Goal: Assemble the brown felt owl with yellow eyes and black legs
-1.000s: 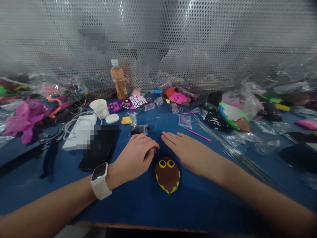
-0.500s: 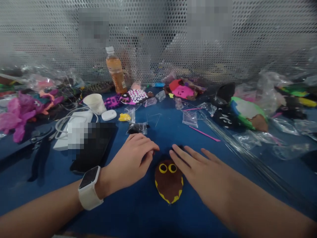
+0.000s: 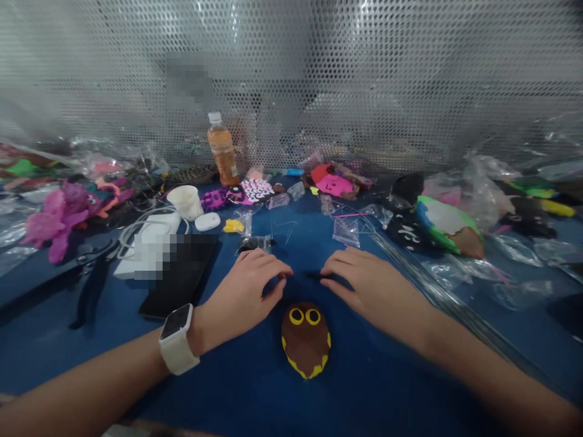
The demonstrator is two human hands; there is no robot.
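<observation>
A brown oval clay piece with two yellow-ringed black eyes and a wavy yellow edge lies on the blue table between and below my hands. My left hand, with a watch on its wrist, hovers up and left of it, its thumb and index finger curled to a pinch; anything in that pinch is too small to name. Across from it, my right hand has its thumb and index tips close together. At those fingertips is a small dark streak, too blurred to identify.
A phone, a white power bank, pliers and a paper cup stand or lie left. Behind are a drink bottle and painted clay figures. Thin wires run along the right, before a perforated screen.
My right hand has gone from stretched flat beside the brown piece to curled, with its fingertips drawn together. My left hand keeps nearly the same pose. The view has tilted slightly up.
</observation>
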